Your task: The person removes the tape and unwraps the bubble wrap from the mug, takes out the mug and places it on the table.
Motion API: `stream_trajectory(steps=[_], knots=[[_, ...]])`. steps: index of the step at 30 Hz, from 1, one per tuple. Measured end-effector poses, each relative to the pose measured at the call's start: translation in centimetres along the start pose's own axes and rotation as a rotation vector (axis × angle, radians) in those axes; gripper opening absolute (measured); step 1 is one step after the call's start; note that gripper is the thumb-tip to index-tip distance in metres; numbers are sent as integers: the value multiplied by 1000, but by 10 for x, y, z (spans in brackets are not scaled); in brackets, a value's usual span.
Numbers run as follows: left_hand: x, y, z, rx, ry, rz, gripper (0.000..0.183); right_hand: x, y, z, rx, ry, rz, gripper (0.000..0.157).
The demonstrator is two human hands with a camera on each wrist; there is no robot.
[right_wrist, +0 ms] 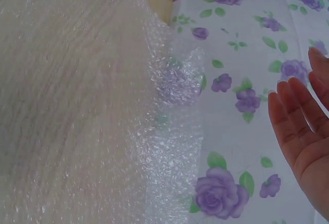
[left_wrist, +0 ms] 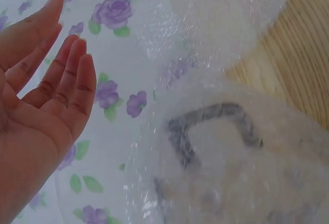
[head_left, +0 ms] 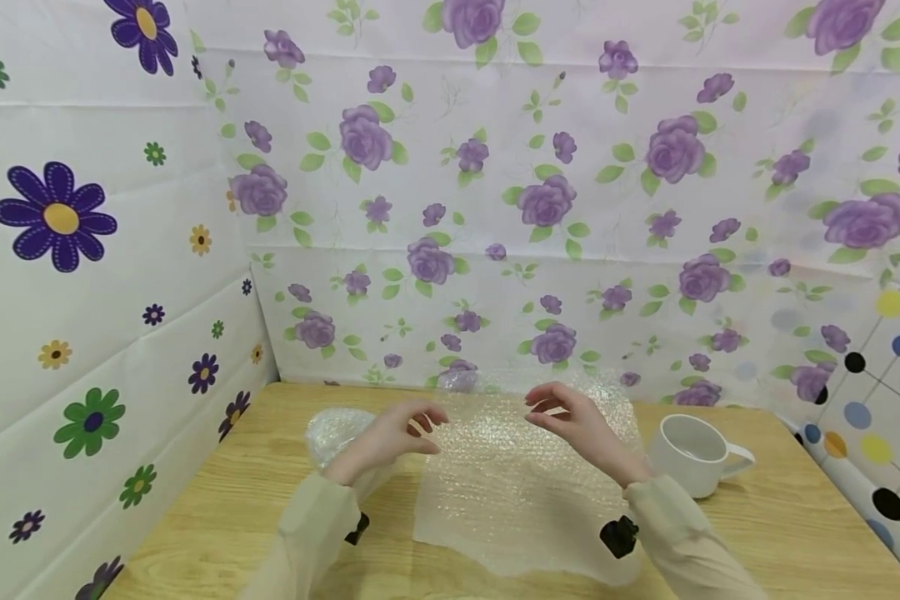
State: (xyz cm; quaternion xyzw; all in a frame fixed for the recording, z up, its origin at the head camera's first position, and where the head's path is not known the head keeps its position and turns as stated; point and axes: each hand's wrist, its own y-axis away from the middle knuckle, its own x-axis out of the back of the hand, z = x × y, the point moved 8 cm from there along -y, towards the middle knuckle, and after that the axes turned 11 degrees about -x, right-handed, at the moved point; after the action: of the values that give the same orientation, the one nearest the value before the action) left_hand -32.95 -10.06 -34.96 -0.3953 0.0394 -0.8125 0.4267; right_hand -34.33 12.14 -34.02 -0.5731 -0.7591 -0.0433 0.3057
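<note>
Bubble wrap [head_left: 525,492] spread on table, both hands poised over it

Wrap lies as a flat, see-through sheet in the middle of the table [head_left: 217,517]. Near edge is wavy; far end runs past the table's back edge, overlapping the rose cloth [head_left: 495,150] in my head view. Glare is strongest on its far right part.

I see the left hand [head_left: 401,432] at the sheet's left edge, fingers loosely bent, thumb apart from them. Left wrist view gives me the palm, with the fingers close to one another. Right hand [head_left: 581,427] is over the sheet's right half, thumb and fingers also apart, curved towards the left hand. The two hands are well apart. From my feeds, I can't tell how high above the wrap they sit.

Left of the sheet I have a wrapped bundle [head_left: 333,433], partly hidden behind the left hand and forearm. Dark angular mark [left_wrist: 211,118] shows through its plastic in the left wrist view; I can't make out the contents.

White mug [head_left: 692,454] stands upright right of the sheet, just beside the right forearm, handle pointing right. Pale sleeves [head_left: 315,517], black wrist cameras [head_left: 619,536]. Daisy cloth [head_left: 60,325] hangs left, dotted cloth [head_left: 896,379] right.
</note>
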Motion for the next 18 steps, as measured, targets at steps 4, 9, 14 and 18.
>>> stream_trajectory(steps=[4,9,14,18], knots=[[13,4,0,-6,-30,23,35,-10,-5,5,12,-25,-22,24],[30,13,-2,3,-46,70,36,-21,-8,6,10,-46,-38,23],[45,25,-8,64,-52,122,35,-29,-7,-5,-1,-62,-57,22],[58,34,-15,82,-63,165,34,-35,-5,-17,2,-69,-61,21]])
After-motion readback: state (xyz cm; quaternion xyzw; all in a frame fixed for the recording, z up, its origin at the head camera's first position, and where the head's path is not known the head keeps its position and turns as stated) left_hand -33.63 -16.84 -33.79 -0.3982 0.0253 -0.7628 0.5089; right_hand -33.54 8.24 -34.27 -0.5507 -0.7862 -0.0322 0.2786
